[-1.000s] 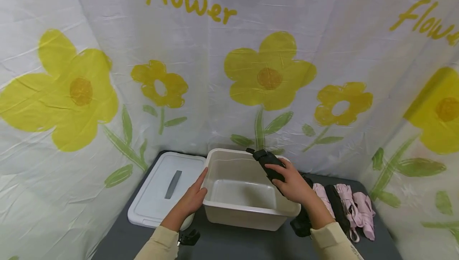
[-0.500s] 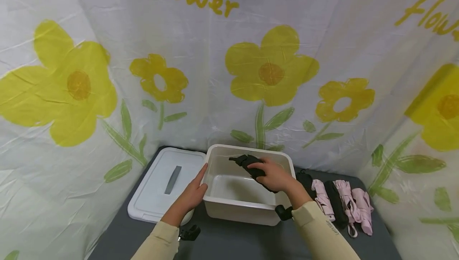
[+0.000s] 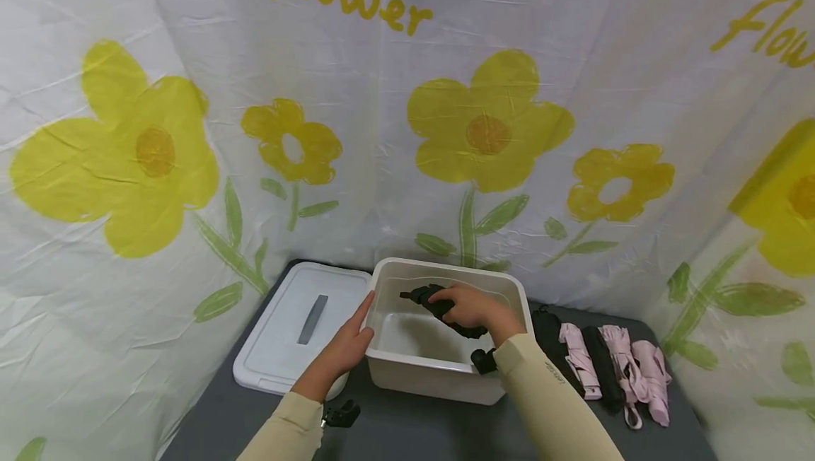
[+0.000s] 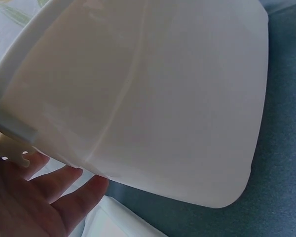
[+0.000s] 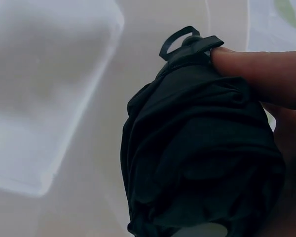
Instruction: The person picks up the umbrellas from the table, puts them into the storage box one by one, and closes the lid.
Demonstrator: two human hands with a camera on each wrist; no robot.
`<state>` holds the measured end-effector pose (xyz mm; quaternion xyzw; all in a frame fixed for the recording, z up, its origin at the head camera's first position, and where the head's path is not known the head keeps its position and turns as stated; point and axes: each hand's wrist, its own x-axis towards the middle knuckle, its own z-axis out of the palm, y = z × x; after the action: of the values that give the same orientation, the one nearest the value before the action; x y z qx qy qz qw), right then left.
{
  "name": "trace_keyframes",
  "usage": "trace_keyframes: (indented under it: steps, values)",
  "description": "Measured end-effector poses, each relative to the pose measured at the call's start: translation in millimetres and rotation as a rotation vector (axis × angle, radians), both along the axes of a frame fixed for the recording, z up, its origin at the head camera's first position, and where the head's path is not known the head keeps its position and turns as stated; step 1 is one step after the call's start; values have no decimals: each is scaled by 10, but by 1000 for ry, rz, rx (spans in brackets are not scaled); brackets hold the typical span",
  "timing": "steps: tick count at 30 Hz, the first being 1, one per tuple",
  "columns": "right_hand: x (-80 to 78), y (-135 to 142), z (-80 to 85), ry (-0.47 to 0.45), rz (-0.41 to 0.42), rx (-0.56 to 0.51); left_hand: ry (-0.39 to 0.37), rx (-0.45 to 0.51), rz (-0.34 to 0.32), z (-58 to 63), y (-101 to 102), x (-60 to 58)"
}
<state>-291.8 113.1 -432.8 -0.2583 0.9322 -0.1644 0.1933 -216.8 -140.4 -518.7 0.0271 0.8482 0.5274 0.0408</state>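
In the head view, my right hand [image 3: 470,307] grips a folded black umbrella [image 5: 202,143] inside the pale plastic storage box [image 3: 439,382]. The umbrella lies slanted, its strap end toward the box's back left. A small strap loop shows at its tip in the right wrist view, with a finger beside it. My left hand [image 3: 347,344] rests on the box's left side near the front corner, fingers fairly straight along the rim. The left wrist view shows its fingertips [image 4: 96,185] against the outer wall, below a side latch [image 4: 10,148].
Left of the box lies its white lid [image 3: 280,348] with a grey handle. To the right, several folded umbrellas, black and pink [image 3: 579,362], lie in a row on the dark table [image 3: 407,433]. A flower-printed curtain [image 3: 382,129] hangs close behind the table.
My right hand has moved left and down, bringing the umbrella from above the box's right rim into the box. The left hand has stayed at the box's left side.
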Motion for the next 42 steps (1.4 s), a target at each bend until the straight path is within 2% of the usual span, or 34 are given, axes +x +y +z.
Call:
trace_keyframes:
  steps: [4, 9, 15, 19, 23, 28, 31, 35, 40, 42]
  values:
    - [-63, -110, -77, -25, -8, 15, 2, 5, -5, -23, -29, 15]
    - [-95, -241, -172, -108, -32, 10, -10, -1, -2, -45, -63, 65]
    - [-164, -344, -173, -182, -72, -19, 16, -5, -19, -4, -63, 22]
    - [-222, -386, -174, -182, -64, 3, 49, 7, -38, 13, -63, -23]
    - [-270, -430, -212, -161, -58, 50, 43, 28, -39, 28, -49, -44]
    - [-278, -527, -382, -135, -57, 149, 23, 18, -40, 14, -33, 6]
    - [-245, -600, -493, -147, -60, 173, 7, 7, -39, -14, -36, 52]
    - [-210, -664, -577, -173, -85, 189, -2, 15, -45, -37, -30, 82]
    - [-195, -715, -607, -179, -116, 194, 46, 7, -62, -31, -33, 74]
    - [-210, -744, -602, -230, -152, 114, 65, -2, -58, -12, -50, 59]
